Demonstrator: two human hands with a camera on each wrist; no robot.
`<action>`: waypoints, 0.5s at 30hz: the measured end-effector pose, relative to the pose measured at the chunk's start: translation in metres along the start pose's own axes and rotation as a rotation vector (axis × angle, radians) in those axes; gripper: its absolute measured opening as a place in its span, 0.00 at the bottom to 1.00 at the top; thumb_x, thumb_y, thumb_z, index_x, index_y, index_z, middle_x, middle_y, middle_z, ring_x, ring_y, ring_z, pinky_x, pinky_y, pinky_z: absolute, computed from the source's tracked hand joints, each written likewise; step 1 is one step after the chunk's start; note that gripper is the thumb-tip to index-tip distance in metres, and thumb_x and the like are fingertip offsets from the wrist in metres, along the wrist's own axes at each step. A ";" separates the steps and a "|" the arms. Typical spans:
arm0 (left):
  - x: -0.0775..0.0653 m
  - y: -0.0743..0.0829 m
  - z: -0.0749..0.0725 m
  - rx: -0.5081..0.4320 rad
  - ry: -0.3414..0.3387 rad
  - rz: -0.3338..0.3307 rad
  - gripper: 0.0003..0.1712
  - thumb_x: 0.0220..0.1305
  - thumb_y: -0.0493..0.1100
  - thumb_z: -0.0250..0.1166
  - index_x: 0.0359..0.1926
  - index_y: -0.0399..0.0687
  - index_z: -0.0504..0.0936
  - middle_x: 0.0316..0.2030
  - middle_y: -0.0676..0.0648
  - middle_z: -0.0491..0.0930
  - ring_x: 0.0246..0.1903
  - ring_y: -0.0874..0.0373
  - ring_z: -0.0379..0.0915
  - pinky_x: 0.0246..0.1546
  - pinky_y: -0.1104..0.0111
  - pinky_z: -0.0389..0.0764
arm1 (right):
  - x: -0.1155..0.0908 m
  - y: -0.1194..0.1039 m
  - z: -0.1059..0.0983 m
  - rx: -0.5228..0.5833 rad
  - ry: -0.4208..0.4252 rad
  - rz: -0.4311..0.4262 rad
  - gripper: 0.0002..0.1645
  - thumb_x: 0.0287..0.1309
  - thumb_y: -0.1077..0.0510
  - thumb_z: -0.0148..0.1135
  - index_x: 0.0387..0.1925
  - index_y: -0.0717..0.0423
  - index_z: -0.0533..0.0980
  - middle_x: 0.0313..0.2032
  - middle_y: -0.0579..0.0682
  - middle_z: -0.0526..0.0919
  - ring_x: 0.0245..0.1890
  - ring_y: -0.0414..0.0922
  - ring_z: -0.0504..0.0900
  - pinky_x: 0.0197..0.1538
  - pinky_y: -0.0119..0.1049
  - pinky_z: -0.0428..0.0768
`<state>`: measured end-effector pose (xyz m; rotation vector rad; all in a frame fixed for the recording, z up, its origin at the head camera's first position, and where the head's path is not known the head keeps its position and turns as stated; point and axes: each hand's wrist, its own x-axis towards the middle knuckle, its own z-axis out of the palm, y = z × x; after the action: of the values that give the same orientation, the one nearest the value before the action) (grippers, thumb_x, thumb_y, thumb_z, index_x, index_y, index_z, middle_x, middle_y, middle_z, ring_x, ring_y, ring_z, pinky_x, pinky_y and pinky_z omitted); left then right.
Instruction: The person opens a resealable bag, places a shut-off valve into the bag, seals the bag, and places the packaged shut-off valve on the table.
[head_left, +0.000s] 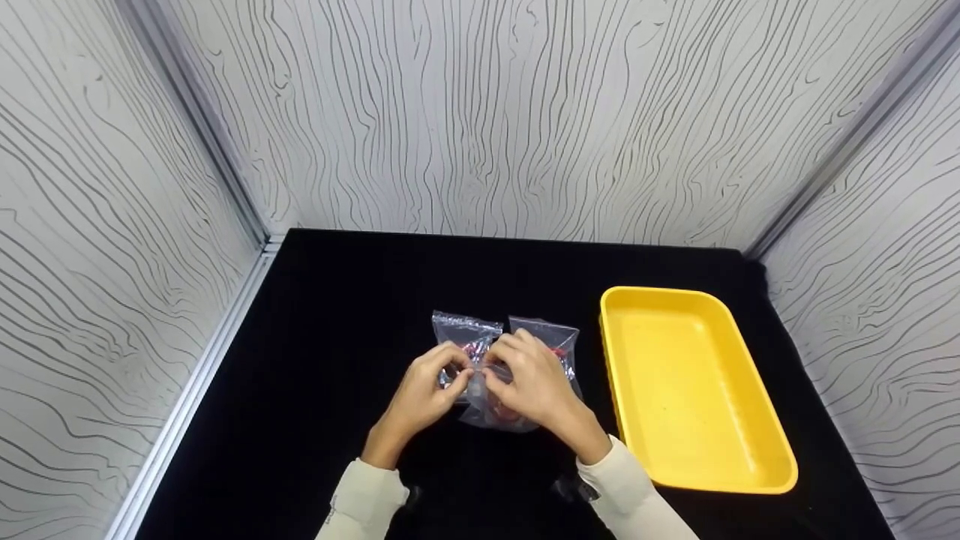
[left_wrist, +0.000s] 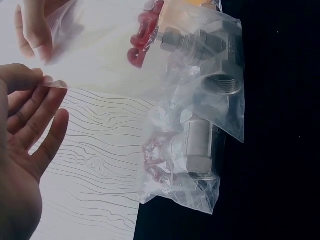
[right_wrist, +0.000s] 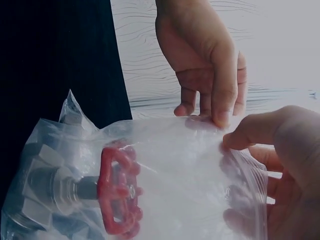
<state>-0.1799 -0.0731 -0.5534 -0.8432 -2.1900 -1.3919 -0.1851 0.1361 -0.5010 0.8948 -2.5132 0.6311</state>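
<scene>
Both hands hold the top of a clear zip bag (head_left: 499, 424) with a metal gate valve (left_wrist: 205, 47) inside. The valve's red handwheel (right_wrist: 117, 192) faces the bag's mouth. My left hand (head_left: 421, 394) pinches one upper corner between thumb and finger. Opposite it, my right hand (head_left: 536, 382) pinches the mouth near the zip strip (right_wrist: 260, 195), fingers behind the film. Thumbs of both hands are close together in the head view. Just beyond the hands lie two more clear bags, one on the left (head_left: 461, 328) and one on the right (head_left: 551, 330), red parts showing through.
A yellow plastic tray (head_left: 701, 390) stands at the right on the black table (head_left: 360, 300). Panels (head_left: 480, 112) with a wavy wood-grain print rise behind and on both sides. In the left wrist view, another bagged valve (left_wrist: 197, 150) lies beside the held bag.
</scene>
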 end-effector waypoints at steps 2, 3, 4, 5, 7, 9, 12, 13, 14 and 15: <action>0.000 0.000 0.000 0.004 0.000 0.001 0.08 0.67 0.29 0.70 0.37 0.44 0.83 0.35 0.50 0.82 0.34 0.62 0.79 0.34 0.58 0.88 | 0.000 0.000 0.001 -0.005 0.010 -0.010 0.08 0.49 0.58 0.77 0.31 0.48 0.83 0.31 0.41 0.83 0.33 0.42 0.74 0.38 0.38 0.78; 0.000 0.000 0.001 0.007 0.001 0.003 0.08 0.66 0.28 0.71 0.37 0.44 0.83 0.35 0.50 0.82 0.34 0.62 0.79 0.34 0.58 0.88 | -0.001 0.000 0.002 -0.008 0.016 -0.015 0.08 0.49 0.58 0.76 0.30 0.48 0.83 0.30 0.41 0.83 0.32 0.42 0.74 0.37 0.38 0.78; 0.000 0.001 0.001 0.008 0.001 0.002 0.08 0.66 0.28 0.70 0.37 0.44 0.83 0.35 0.50 0.82 0.34 0.62 0.79 0.34 0.59 0.88 | -0.001 0.000 0.002 -0.010 0.021 -0.019 0.08 0.49 0.58 0.76 0.30 0.48 0.83 0.30 0.41 0.83 0.32 0.42 0.73 0.37 0.38 0.78; 0.000 0.000 0.001 0.010 0.003 0.004 0.08 0.66 0.28 0.71 0.37 0.44 0.83 0.34 0.50 0.82 0.34 0.62 0.79 0.34 0.59 0.88 | -0.001 0.000 0.002 -0.010 0.027 -0.023 0.08 0.49 0.58 0.76 0.30 0.48 0.83 0.30 0.41 0.83 0.32 0.42 0.73 0.37 0.38 0.78; 0.000 0.000 0.001 0.013 0.006 0.005 0.08 0.65 0.28 0.71 0.37 0.44 0.83 0.34 0.50 0.82 0.34 0.62 0.79 0.34 0.59 0.88 | -0.002 0.000 0.002 -0.004 0.033 -0.025 0.08 0.50 0.58 0.77 0.31 0.48 0.83 0.30 0.41 0.83 0.32 0.42 0.74 0.37 0.38 0.78; 0.000 0.000 0.000 0.016 0.008 0.009 0.08 0.65 0.28 0.71 0.37 0.44 0.83 0.34 0.50 0.82 0.34 0.62 0.80 0.34 0.59 0.87 | -0.002 0.000 0.002 0.009 0.031 -0.021 0.08 0.51 0.58 0.78 0.31 0.48 0.84 0.31 0.41 0.84 0.33 0.42 0.75 0.38 0.38 0.78; 0.001 -0.001 0.000 0.015 0.005 0.011 0.08 0.66 0.28 0.71 0.37 0.45 0.83 0.35 0.50 0.82 0.34 0.61 0.79 0.33 0.60 0.87 | -0.002 0.001 0.000 0.023 0.018 -0.005 0.07 0.53 0.57 0.79 0.32 0.48 0.84 0.32 0.41 0.84 0.34 0.42 0.76 0.39 0.38 0.79; 0.001 -0.001 0.000 0.016 0.004 0.012 0.08 0.67 0.28 0.70 0.37 0.45 0.83 0.35 0.50 0.82 0.34 0.61 0.79 0.33 0.61 0.87 | -0.002 0.001 -0.001 0.025 0.012 0.000 0.07 0.53 0.57 0.79 0.32 0.48 0.85 0.32 0.41 0.85 0.34 0.42 0.76 0.40 0.38 0.79; 0.000 -0.001 -0.001 0.015 0.002 0.014 0.07 0.67 0.29 0.70 0.37 0.45 0.83 0.35 0.50 0.82 0.34 0.61 0.79 0.33 0.62 0.87 | -0.002 0.002 -0.002 0.025 0.005 0.005 0.08 0.53 0.57 0.79 0.32 0.47 0.85 0.32 0.41 0.85 0.34 0.42 0.76 0.40 0.38 0.80; 0.000 -0.002 -0.001 0.014 0.002 0.017 0.07 0.67 0.29 0.70 0.37 0.45 0.83 0.35 0.50 0.83 0.33 0.61 0.79 0.33 0.62 0.87 | -0.002 0.002 -0.003 0.023 -0.001 0.011 0.08 0.53 0.56 0.79 0.32 0.47 0.85 0.33 0.42 0.85 0.34 0.42 0.76 0.40 0.38 0.80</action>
<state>-0.1814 -0.0742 -0.5544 -0.8532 -2.1840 -1.3677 -0.1845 0.1404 -0.5004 0.8905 -2.5185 0.6636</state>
